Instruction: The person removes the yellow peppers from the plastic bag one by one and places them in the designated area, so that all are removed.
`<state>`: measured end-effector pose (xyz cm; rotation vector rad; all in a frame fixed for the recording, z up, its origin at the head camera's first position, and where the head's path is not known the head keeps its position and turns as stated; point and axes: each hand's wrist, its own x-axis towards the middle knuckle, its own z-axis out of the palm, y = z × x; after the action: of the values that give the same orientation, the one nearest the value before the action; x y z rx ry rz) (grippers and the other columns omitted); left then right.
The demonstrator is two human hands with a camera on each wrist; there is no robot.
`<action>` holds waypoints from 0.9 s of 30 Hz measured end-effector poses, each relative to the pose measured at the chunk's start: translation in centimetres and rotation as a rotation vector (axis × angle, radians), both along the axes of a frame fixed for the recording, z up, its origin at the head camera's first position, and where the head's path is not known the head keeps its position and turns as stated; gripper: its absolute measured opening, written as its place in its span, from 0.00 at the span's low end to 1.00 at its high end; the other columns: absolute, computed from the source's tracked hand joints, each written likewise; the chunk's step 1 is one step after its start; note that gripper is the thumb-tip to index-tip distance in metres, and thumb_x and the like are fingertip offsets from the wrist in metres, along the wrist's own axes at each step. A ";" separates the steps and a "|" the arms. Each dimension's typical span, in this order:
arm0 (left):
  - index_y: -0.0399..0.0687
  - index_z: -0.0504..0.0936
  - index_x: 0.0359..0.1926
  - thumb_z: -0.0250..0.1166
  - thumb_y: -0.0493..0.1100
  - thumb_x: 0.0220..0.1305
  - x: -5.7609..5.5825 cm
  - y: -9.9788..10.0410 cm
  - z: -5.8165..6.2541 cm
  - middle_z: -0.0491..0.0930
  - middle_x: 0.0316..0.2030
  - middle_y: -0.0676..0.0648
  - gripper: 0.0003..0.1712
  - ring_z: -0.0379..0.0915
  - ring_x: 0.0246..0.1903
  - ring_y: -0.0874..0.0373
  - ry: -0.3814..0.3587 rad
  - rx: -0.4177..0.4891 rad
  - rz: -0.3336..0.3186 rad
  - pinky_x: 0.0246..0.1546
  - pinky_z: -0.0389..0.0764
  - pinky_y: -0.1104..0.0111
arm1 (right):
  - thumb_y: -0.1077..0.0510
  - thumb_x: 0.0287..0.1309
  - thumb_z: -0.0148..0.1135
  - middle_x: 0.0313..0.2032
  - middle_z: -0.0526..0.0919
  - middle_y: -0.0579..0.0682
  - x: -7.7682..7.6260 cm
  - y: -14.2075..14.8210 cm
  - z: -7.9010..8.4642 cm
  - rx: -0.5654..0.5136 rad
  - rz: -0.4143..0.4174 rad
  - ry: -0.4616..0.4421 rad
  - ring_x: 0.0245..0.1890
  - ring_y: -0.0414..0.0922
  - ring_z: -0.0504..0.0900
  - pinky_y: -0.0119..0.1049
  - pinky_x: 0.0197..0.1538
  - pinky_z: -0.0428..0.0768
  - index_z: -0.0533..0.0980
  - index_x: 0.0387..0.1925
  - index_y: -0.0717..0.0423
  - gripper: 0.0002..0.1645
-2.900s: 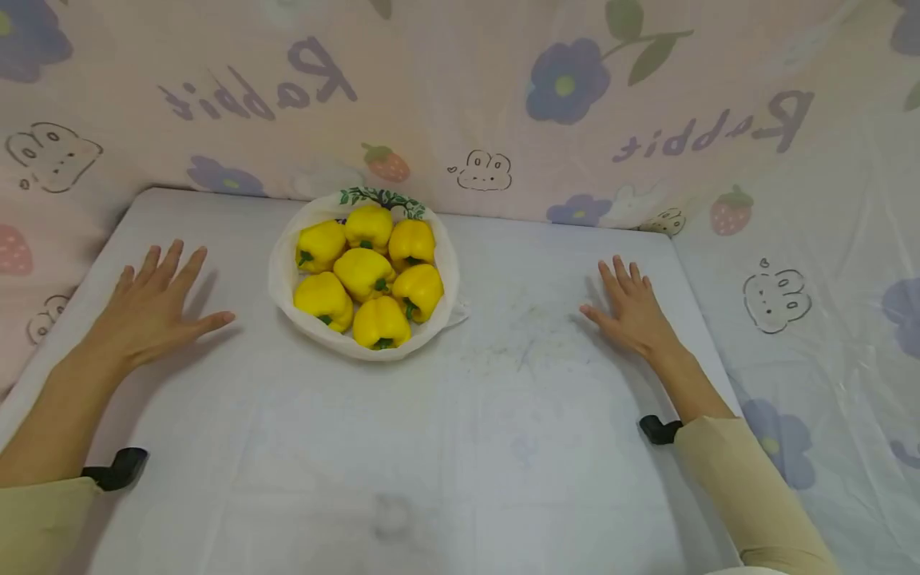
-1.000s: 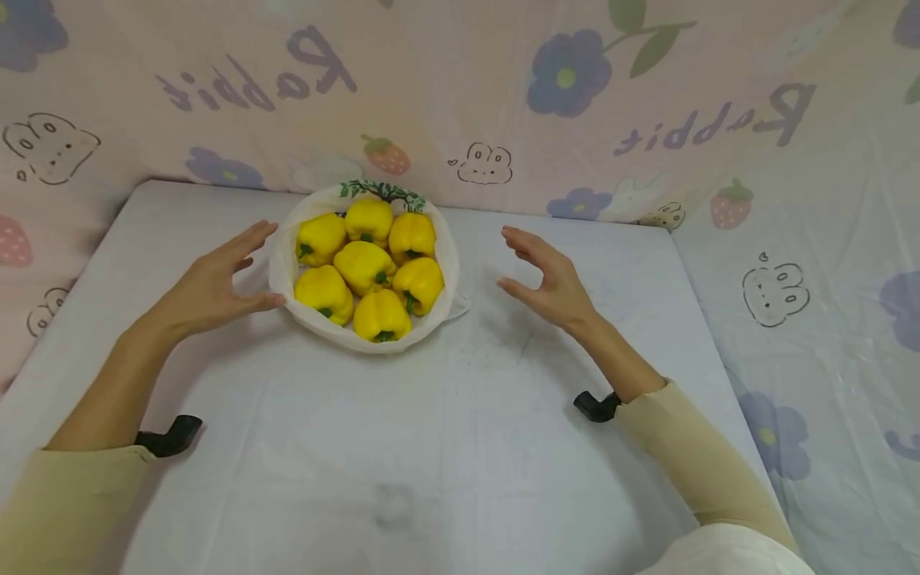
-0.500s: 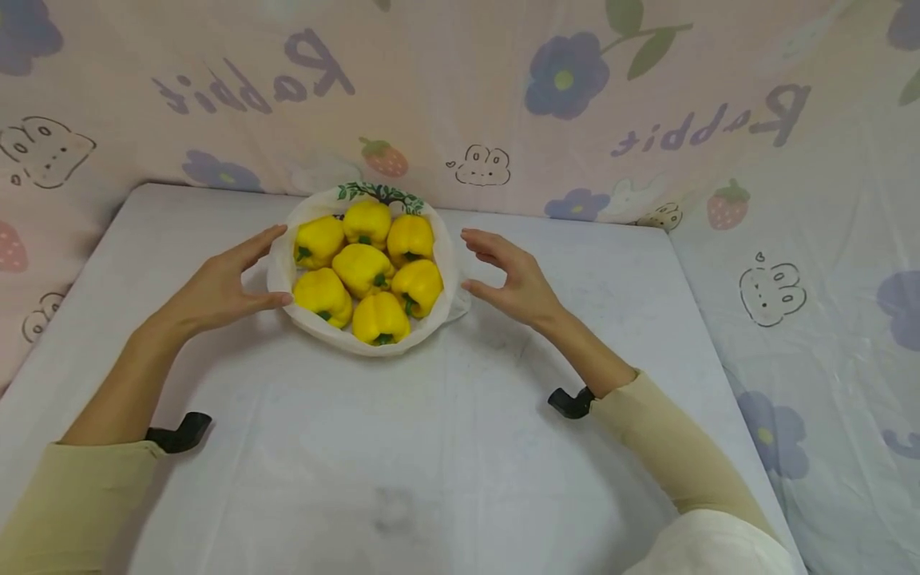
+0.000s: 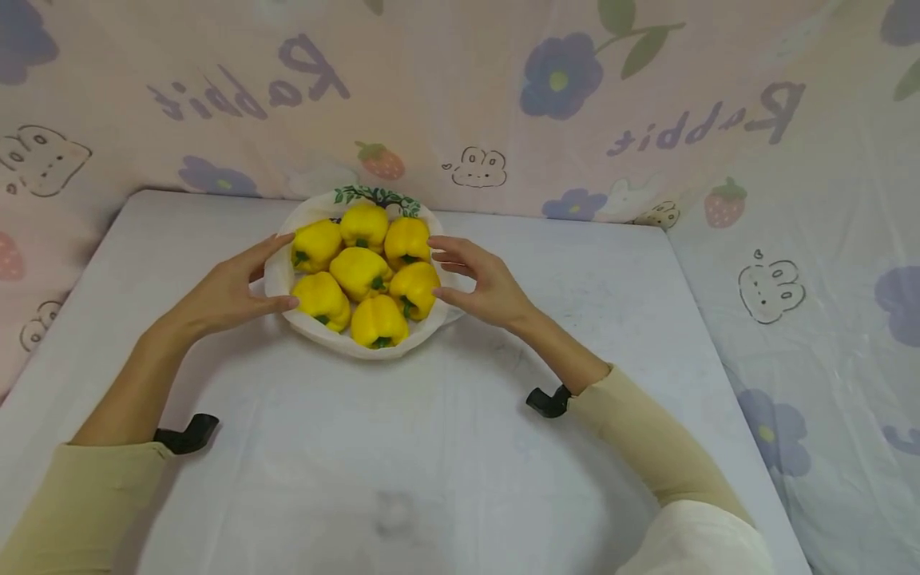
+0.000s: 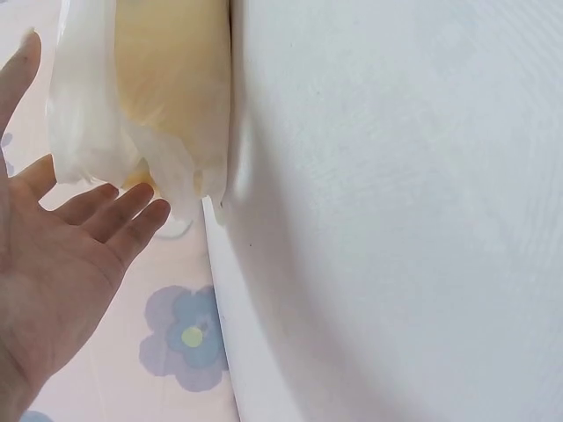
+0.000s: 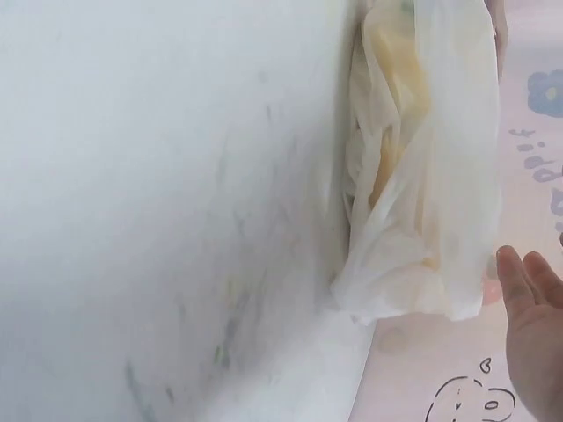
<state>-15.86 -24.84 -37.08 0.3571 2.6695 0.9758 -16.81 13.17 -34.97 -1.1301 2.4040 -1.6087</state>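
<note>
A white, translucent plastic bag [image 4: 343, 343] with its mouth spread wide stands near the table's far edge. Several yellow bell peppers [image 4: 359, 273] with green stems sit inside. My left hand [image 4: 221, 297] is at the bag's left rim, thumb and fingers spread apart; in the left wrist view its relaxed fingers lie beside the bag's lower wall. At the right rim, my right hand [image 4: 497, 294] has its fingertips over the edge, close to the nearest peppers. The right wrist view shows that hand's fingers [image 6: 519, 281] just outside the bag wall [image 6: 457, 176].
A white-covered table [image 4: 460, 447] lies beneath, with faint dark smudges to the right of the bag. Behind it hangs a pink curtain [image 4: 424, 80] printed with flowers, rabbits and strawberries. Black wrist-worn pieces [image 4: 190, 434] show at both sleeves.
Both hands come inward from the table's sides to the bag. In the last half second the right hand has moved left to the right rim; the left has shifted only slightly. The bag stays put.
</note>
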 end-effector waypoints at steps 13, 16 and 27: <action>0.66 0.39 0.80 0.68 0.63 0.61 -0.2 0.2 -0.2 0.33 0.79 0.43 0.59 0.55 0.68 0.28 -0.031 -0.038 0.002 0.65 0.57 0.35 | 0.61 0.57 0.72 0.64 0.73 0.59 -1.5 -0.6 -2.5 0.158 -0.045 -0.039 0.62 0.52 0.74 0.39 0.65 0.73 0.67 0.68 0.62 0.39; 0.66 0.38 0.80 0.68 0.63 0.61 -0.2 0.2 -0.2 0.34 0.78 0.40 0.59 0.55 0.67 0.28 -0.030 -0.042 -0.001 0.64 0.57 0.34 | 0.59 0.58 0.71 0.64 0.74 0.56 -1.4 -0.8 -2.5 0.230 -0.082 -0.045 0.62 0.50 0.75 0.39 0.65 0.73 0.68 0.68 0.60 0.38; 0.63 0.40 0.80 0.69 0.61 0.61 -0.3 0.1 -0.5 0.36 0.78 0.37 0.58 0.55 0.67 0.29 -0.003 -0.019 -0.015 0.66 0.57 0.36 | 0.46 0.57 0.71 0.64 0.75 0.51 -0.8 -2.6 -2.3 0.513 -0.264 -0.102 0.65 0.47 0.73 0.39 0.68 0.69 0.71 0.67 0.55 0.39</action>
<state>-16.13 -24.78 -37.60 0.3710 2.6671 0.9451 -17.61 10.59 -37.26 -0.6490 2.7455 -0.9590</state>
